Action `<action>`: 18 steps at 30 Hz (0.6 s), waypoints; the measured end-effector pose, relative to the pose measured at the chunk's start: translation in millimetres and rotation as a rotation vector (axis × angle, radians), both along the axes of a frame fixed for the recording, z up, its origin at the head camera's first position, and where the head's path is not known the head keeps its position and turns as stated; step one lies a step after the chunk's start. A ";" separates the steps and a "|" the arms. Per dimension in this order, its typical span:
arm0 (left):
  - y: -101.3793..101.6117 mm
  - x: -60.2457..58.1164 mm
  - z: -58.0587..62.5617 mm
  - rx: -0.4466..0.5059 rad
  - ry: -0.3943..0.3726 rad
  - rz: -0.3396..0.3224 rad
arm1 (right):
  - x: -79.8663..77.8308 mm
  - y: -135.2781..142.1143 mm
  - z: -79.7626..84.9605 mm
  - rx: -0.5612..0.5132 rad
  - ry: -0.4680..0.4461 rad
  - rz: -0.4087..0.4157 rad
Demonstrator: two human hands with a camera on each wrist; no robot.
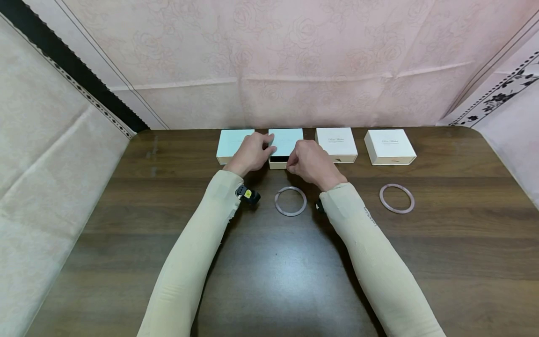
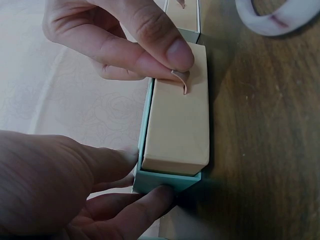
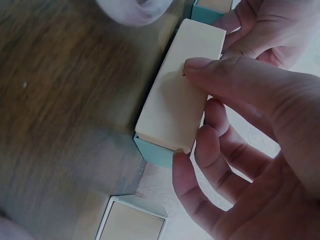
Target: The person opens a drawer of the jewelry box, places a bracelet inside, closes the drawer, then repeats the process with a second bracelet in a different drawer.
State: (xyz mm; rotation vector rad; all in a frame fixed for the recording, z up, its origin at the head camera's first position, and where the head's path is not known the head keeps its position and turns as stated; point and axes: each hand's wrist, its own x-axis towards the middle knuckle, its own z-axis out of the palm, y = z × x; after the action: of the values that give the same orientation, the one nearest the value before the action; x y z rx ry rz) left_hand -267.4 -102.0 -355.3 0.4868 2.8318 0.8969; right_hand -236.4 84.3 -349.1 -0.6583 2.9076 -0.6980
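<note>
A teal drawer box (image 1: 286,139) stands second from the left in a row at the back of the table. Its cream drawer (image 2: 177,125) is slid partly out, and a dark gap shows behind the drawer front in the head view. My left hand (image 1: 251,152) holds the teal sleeve (image 2: 167,181) by its end, thumb and fingers on it. With thumb and forefinger, my right hand (image 1: 313,163) pinches the small ribbon tab (image 2: 182,82) on the drawer front. In front of this box lies a pale lavender bangle (image 1: 290,214).
Another teal box (image 1: 235,140) stands to the left. Two white boxes (image 1: 336,140) stand to the right, the farther white box (image 1: 390,145) a bit apart. A second bangle (image 1: 410,203) lies at the right on the wooden table (image 1: 269,281). A patterned cloth (image 1: 269,61) hangs behind.
</note>
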 end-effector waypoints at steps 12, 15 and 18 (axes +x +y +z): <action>0.0 0.6 0.9 0.000 0.010 -0.003 | 1.5 0.3 1.3 0.013 -0.001 0.014; -0.4 0.7 0.5 0.003 0.008 -0.003 | 2.4 0.0 2.0 0.015 -0.017 0.006; -0.6 0.9 0.5 0.006 0.001 0.001 | 3.1 0.0 3.1 0.017 -0.034 0.001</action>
State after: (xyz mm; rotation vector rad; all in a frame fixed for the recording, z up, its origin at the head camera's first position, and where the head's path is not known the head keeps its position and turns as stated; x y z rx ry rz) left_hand -266.6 -102.6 -354.8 0.4873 2.8313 0.9059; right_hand -233.3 84.3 -346.0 -0.6393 2.8789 -0.6768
